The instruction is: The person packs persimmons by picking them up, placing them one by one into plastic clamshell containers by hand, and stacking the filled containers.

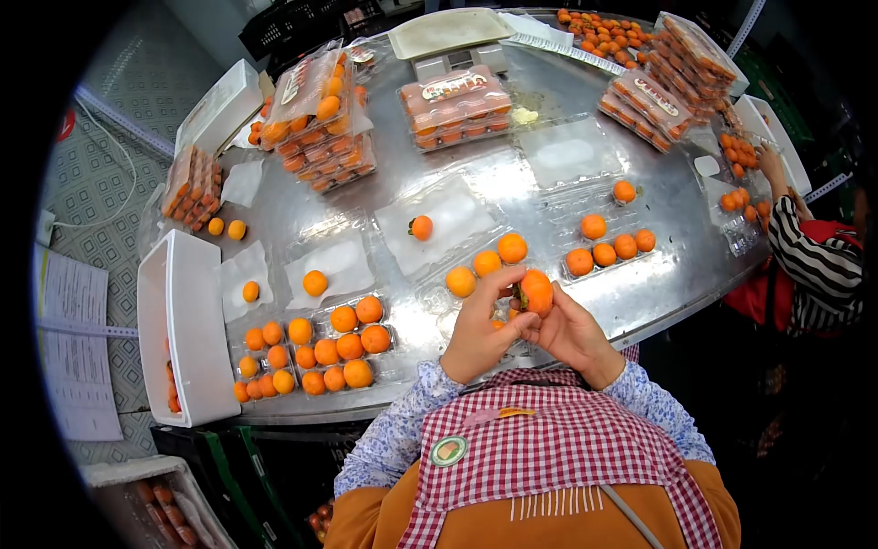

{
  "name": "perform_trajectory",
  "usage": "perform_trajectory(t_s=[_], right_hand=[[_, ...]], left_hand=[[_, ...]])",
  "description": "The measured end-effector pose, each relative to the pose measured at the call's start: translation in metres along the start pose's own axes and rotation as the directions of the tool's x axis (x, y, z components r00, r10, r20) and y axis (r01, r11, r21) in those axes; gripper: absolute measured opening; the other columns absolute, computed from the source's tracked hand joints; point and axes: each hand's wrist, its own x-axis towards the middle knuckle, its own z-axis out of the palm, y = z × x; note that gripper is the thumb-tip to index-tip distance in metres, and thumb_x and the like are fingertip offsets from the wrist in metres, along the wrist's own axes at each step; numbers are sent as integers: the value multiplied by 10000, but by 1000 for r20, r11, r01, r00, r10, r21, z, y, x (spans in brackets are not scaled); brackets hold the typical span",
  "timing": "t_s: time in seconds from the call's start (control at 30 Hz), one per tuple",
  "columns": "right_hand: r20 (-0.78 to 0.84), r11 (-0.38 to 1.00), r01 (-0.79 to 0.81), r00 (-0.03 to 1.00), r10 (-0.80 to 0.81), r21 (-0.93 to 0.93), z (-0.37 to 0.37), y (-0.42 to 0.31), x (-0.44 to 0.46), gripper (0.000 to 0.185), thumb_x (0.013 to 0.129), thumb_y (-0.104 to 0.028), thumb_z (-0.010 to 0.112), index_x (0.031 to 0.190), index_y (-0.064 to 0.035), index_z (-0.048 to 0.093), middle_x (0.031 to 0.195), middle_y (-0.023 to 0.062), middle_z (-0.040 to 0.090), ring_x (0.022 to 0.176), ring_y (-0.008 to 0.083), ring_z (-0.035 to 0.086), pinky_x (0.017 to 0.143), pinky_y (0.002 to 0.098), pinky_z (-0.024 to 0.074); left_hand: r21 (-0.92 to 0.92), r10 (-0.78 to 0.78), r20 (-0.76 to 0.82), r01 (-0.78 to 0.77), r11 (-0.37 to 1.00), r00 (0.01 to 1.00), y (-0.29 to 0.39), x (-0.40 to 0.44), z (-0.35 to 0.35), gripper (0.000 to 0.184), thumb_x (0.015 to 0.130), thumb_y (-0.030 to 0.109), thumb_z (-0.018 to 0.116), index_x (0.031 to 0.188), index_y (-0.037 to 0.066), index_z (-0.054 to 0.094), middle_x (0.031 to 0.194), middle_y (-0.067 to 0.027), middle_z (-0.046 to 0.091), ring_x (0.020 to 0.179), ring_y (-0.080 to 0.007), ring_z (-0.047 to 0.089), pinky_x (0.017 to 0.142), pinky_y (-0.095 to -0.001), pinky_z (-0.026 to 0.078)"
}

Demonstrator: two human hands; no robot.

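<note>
Near the table's front edge, my left hand point(489, 325) and my right hand point(574, 337) are both closed around one orange fruit point(537, 293), its leafy end turned to the left. Just beyond my hands, orange fruits point(487, 263) sit in a clear tray that my hands partly hide. To the left, a clear tray holds several rows of fruits point(349, 346), beside another filled tray point(266, 361). On the right, a tray holds a row of fruits point(604, 254), with a single fruit point(624, 191) behind it.
Packed boxes point(455, 105) stand by a scale point(451, 35) at the back, with stacks at left point(315, 119) and right point(647, 105). A white foam box point(187, 329) stands at the left edge. A co-worker's hand point(773, 169) reaches in at the right. Loose fruits point(604, 35) lie at the back right.
</note>
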Motion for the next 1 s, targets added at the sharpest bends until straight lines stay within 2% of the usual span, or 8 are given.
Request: perform_trajectory(t_s=[0.2,0.43,0.53,0.63,0.7,0.83,0.93,1.0], right_hand=[[12,1000,-12,1000,12,-14,1,4,-2,434,1043,-365,355,1339,-59,441,1281,118,550,1136,215,568,967,405,472],[61,986,61,997,-52,-155,-6,3,0,380,1032,-282,415,1316,-31,431,1256,125,536,1141,215,558,975,407,476],[75,978,74,995,-60,-197,-6,4,0,366,1022,-260,447,1295,-17,435,1245,134,533,1144,217,556,971,399,485],[75,970,61,996,-45,-237,-5,6,-1,359,1017,-253,458,1277,-6,439,1237,145,531,1134,224,566,967,395,494],[58,953,37,998,-21,-301,-7,9,-1,366,1017,-259,456,1275,-1,438,1235,156,533,1113,238,587,957,397,504],[-42,971,-156,988,151,-180,11,5,0,405,1014,-307,458,1266,9,466,1180,177,585,1042,265,640,917,394,531],[-128,971,-220,970,207,-96,17,5,3,430,1010,-346,461,1244,13,499,1128,180,623,1008,270,659,899,394,543],[-162,970,-227,964,212,-81,16,7,5,445,1007,-369,462,1226,15,519,1097,177,641,1002,265,662,902,393,543]], left_hand=[[-11,2,10,-1,1000,1000,2,-6,0,570,822,8,683,1342,31,449,1346,-101,468,1201,-215,519,990,-331,448],[-81,29,-48,-33,996,998,8,-9,3,448,848,2,655,1261,5,481,1292,-100,476,1190,-202,522,990,-324,447],[-245,-132,-118,100,964,984,15,-9,7,332,868,7,635,1176,-3,513,1190,-92,539,1097,-176,570,949,-308,468],[-402,-419,-119,342,850,900,34,-3,6,233,893,33,612,1111,0,535,1067,-75,591,984,-151,608,877,-281,489],[-456,-423,-158,314,833,892,19,0,1,185,915,58,590,1085,4,541,1029,-71,606,943,-146,618,838,-264,491],[-570,-494,-154,331,752,856,1,-1,-6,175,951,100,553,1100,10,556,1048,-82,616,940,-145,616,816,-257,487],[-469,-463,-239,317,825,853,9,-4,-10,233,975,136,534,1169,9,561,1093,-91,619,1006,-150,601,860,-273,481],[-441,-441,-184,327,835,878,8,-10,-11,274,989,160,519,1214,8,554,1119,-95,618,1053,-158,587,892,-284,472]])
